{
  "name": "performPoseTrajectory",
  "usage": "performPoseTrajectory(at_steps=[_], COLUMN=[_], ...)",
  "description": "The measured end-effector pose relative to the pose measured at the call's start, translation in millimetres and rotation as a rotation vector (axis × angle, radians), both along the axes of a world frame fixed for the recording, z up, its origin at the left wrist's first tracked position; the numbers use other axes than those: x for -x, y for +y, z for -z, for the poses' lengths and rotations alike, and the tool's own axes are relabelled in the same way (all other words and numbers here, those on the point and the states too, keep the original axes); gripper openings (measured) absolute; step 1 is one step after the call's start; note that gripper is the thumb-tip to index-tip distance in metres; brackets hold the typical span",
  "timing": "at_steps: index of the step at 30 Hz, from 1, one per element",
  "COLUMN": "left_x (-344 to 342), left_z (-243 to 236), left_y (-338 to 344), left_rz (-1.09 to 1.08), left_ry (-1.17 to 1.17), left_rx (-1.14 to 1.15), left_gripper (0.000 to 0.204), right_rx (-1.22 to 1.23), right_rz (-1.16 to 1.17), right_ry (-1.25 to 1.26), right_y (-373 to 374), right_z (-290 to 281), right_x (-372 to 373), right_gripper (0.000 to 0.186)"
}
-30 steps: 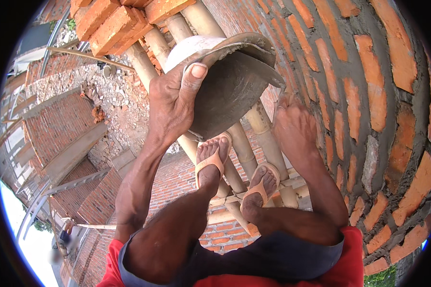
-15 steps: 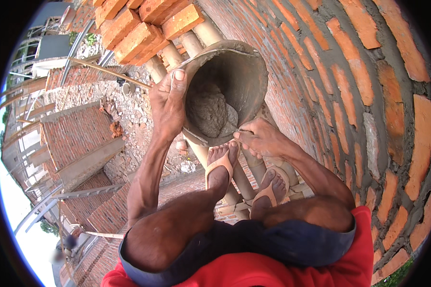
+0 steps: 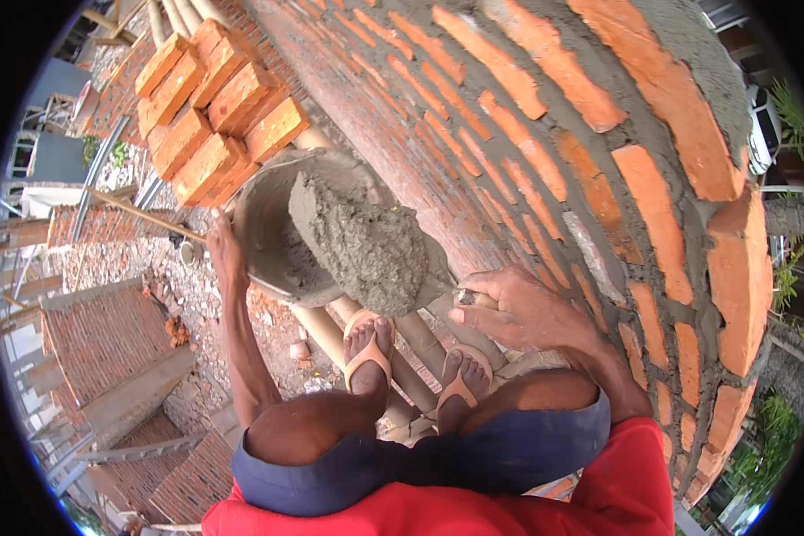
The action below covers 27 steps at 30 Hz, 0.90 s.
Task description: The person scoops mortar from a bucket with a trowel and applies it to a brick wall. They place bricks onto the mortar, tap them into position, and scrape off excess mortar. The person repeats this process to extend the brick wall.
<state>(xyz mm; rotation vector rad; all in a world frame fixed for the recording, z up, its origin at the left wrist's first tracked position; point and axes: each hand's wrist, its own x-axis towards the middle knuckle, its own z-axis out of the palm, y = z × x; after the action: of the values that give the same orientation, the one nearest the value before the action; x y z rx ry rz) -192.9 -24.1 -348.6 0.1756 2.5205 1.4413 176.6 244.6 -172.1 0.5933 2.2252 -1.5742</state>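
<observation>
Scooping was in hand — the left hand (image 3: 224, 253) gripped the rim of the tilted mortar pan (image 3: 272, 237) beside the brick wall (image 3: 527, 116), the right hand (image 3: 518, 313) closed on a loaded trowel (image 3: 366, 246) — next, seemingly, a steady lift to the wall.

left hand (image 3: 224, 255) stretched forward, fingers curled (arm nearly straight), right hand (image 3: 518, 308) closed, wrist bent inward.
</observation>
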Motion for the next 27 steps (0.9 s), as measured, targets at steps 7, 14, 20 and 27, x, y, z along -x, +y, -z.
performPoseTrajectory(at_steps=[7,14,20,27], left_x=[41,-102,-261,-352], left_z=[20,-197,-304,-310], left_y=[-18,111,195,245], left_rz=[0.124,0.262,0.840,0.789], left_ry=[0.362,0.342,-0.118,-0.339], left_rx=[0.448,-0.527,-1.028,-1.054], left_gripper=[0.071,0.067,0.066,0.072], right_rx=[-0.228,-0.172,-1.305,-1.612], right_rz=[0.171,0.627,0.426,0.509], right_ry=[0.207,-0.099,-0.253,-0.153], right_y=[0,-7,8,-15], right_z=[-130,-271,-292,-228], right_x=[-58,-117,-136,-164], right_gripper=[0.043,0.045,0.032,0.023])
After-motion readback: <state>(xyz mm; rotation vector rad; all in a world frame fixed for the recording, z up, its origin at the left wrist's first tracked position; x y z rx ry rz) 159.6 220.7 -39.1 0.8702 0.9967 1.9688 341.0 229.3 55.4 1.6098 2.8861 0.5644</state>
